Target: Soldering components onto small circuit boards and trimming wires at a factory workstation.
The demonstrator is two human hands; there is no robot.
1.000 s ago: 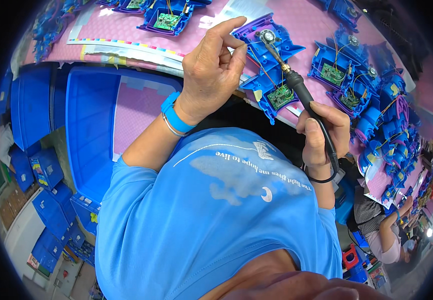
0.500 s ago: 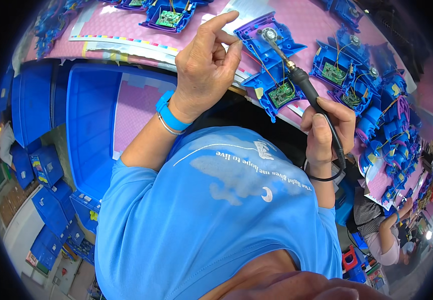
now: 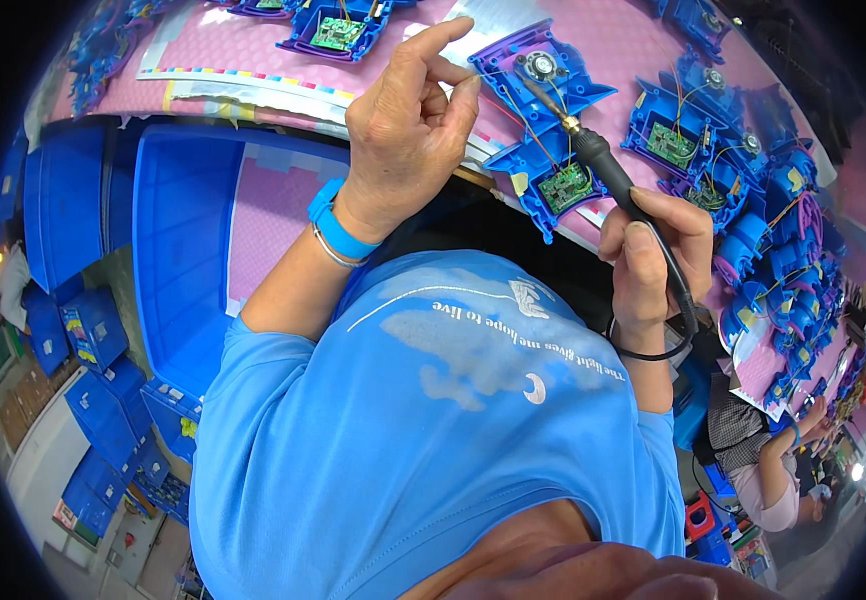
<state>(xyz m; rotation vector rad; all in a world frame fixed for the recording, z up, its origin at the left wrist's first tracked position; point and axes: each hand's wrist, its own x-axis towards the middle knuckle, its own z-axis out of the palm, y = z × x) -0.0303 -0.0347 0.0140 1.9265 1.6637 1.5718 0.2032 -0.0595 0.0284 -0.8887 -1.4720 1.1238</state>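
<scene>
My right hand (image 3: 661, 250) grips the black handle of a soldering iron (image 3: 608, 165). Its metal tip reaches up and left, to the lower left edge of a small round speaker (image 3: 541, 66) in a blue plastic housing (image 3: 585, 92). Just left of that housing, my left hand (image 3: 408, 125) is closed in a pinch, one finger stretched out above. A thin wire runs from its fingertips toward the speaker. Below, a second blue housing part (image 3: 508, 160) holds a green circuit board (image 3: 565, 188), and thin wires link the two parts.
More blue housings (image 3: 668, 140) with boards and speakers crowd the right of the pink-covered table (image 3: 263, 50); another (image 3: 338, 35) lies at the far left. A large blue bin (image 3: 183, 260) stands left of me. At the lower right is another person's arm (image 3: 778, 465).
The iron's tip has shifted slightly left and down from the speaker's face to its edge. My left hand has drawn a little to the left, with the wire still at its fingertips.
</scene>
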